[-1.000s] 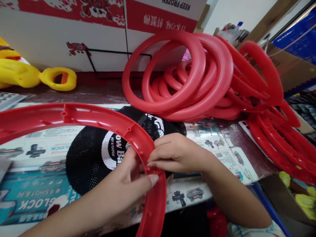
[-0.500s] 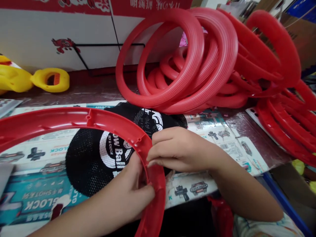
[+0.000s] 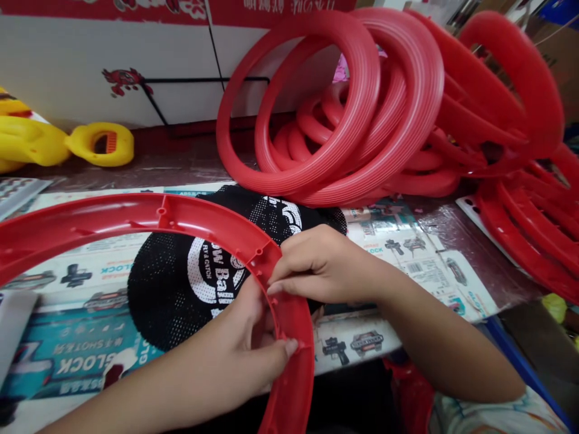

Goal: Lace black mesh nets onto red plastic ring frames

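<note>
A large red plastic ring half (image 3: 203, 224), hollow side up with small ribs and pegs inside, spans the left and middle of the view. My left hand (image 3: 253, 346) is closed round its right part, thumb on top, other fingers underneath and mostly hidden. Over the channel, my right hand (image 3: 312, 265) is closed with thumb and fingertips pressed together against the ring's inner side. Whether a small part sits in that pinch cannot be made out. Beneath the ring lies a round black mesh cloth (image 3: 167, 289) with white lettering, partly covered by ring and hands.
Several ribbed red rings (image 3: 371, 138) lean in a pile at the back, with red plastic parts (image 3: 534, 223) heaped at right. Yellow plastic pieces (image 3: 104, 144) lie at left before a white and red carton (image 3: 90, 72). Printed cardboard (image 3: 434, 283) covers the tabletop.
The ring half and my left hand have shifted slightly right. My right hand's fingers now reach a little further over the channel; the whole view has moved slightly.
</note>
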A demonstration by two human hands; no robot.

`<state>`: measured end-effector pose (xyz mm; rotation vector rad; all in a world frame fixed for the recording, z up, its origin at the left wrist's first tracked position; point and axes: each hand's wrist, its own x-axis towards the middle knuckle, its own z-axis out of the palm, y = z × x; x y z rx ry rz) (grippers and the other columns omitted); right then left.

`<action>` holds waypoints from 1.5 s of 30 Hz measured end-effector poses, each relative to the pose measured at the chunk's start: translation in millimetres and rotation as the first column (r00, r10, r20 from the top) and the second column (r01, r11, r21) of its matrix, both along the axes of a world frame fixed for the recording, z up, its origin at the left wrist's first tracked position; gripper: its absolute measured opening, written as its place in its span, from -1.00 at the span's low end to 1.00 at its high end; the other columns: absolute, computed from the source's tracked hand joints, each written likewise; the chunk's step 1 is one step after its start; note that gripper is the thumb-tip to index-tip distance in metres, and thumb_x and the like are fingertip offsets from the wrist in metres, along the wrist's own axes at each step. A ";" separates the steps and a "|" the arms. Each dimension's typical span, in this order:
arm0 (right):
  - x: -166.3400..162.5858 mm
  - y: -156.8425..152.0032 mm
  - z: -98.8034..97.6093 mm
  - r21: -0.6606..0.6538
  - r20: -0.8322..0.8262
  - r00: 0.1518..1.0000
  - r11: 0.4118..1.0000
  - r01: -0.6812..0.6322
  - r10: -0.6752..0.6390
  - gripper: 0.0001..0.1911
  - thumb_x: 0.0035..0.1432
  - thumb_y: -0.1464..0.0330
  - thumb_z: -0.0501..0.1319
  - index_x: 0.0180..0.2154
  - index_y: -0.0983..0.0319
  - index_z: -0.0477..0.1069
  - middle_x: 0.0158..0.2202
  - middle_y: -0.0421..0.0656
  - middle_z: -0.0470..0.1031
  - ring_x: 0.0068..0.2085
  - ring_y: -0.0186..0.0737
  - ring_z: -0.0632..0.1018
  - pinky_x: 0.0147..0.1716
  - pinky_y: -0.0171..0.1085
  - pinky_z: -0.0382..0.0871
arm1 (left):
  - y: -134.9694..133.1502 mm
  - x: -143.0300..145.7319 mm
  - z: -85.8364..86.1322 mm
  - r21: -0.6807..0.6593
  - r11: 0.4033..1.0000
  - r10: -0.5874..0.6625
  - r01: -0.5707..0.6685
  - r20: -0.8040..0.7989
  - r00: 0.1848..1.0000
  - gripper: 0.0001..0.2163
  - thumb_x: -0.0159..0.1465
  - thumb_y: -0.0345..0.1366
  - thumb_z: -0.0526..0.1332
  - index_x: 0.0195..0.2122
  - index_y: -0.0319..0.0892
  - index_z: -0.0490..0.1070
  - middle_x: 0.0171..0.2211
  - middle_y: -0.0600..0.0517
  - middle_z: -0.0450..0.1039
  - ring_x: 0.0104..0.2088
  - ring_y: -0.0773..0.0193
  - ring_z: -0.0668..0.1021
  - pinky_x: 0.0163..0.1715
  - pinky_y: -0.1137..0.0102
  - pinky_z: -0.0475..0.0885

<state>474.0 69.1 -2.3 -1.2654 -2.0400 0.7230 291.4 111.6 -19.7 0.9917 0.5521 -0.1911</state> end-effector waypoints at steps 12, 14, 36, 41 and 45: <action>-4.2 -0.7 -1.6 -0.002 0.084 0.996 1.000 0.011 -0.011 -0.86 0.16 0.51 0.21 -0.39 0.36 0.55 -0.47 -0.19 0.49 -0.41 -0.40 0.44 -0.37 -0.42 0.28 | 0.8 1.7 0.6 0.109 0.953 0.282 -0.283 0.020 0.959 -0.70 0.21 -0.23 0.27 -0.06 -0.10 0.28 -0.15 0.00 0.44 -0.15 0.22 0.51 -0.17 0.38 0.46; -5.3 -1.1 -0.7 -0.017 0.095 0.995 1.000 0.011 -0.010 -0.86 0.16 0.52 0.20 -0.38 0.35 0.54 -0.48 -0.20 0.47 -0.42 -0.41 0.43 -0.37 -0.42 0.27 | 0.9 4.3 -4.4 0.143 0.935 0.322 -0.323 0.037 0.946 -0.71 0.21 -0.26 0.26 -0.06 -0.11 0.26 -0.15 0.01 0.42 -0.16 0.24 0.51 -0.21 0.41 0.46; 2.7 -1.8 6.2 -0.094 0.020 0.995 0.991 -0.095 0.097 -0.88 0.17 0.54 0.19 -0.33 0.35 0.52 -0.38 -0.17 0.43 -0.31 -0.37 0.46 -0.27 -0.40 0.34 | -7.8 -3.5 -12.9 0.178 0.983 -0.035 0.043 -0.049 0.998 -0.60 0.27 -0.31 0.12 0.13 -0.10 0.12 -0.19 -0.03 0.41 -0.26 0.22 0.51 -0.25 0.34 0.46; 3.1 1.4 3.8 -0.158 0.037 0.993 0.982 -0.105 0.112 -0.88 0.14 0.56 0.20 -0.37 0.34 0.51 -0.40 -0.18 0.44 -0.31 -0.38 0.46 -0.25 -0.40 0.35 | -13.0 -8.5 -26.5 0.274 0.961 -0.032 0.025 0.021 0.999 -0.58 0.25 -0.27 0.19 0.12 -0.11 0.16 0.03 -0.09 0.35 -0.01 0.13 0.45 -0.01 0.27 0.38; 3.6 0.0 4.7 -0.125 0.021 0.995 0.988 -0.095 0.098 -0.91 0.14 0.52 0.23 -0.39 0.33 0.52 -0.42 -0.19 0.46 -0.34 -0.39 0.46 -0.28 -0.40 0.34 | -14.3 -5.5 -20.6 0.128 0.992 0.007 -0.012 0.036 0.999 -0.54 0.24 -0.27 0.22 0.14 -0.07 0.15 0.07 -0.09 0.34 0.02 0.14 0.45 0.01 0.25 0.37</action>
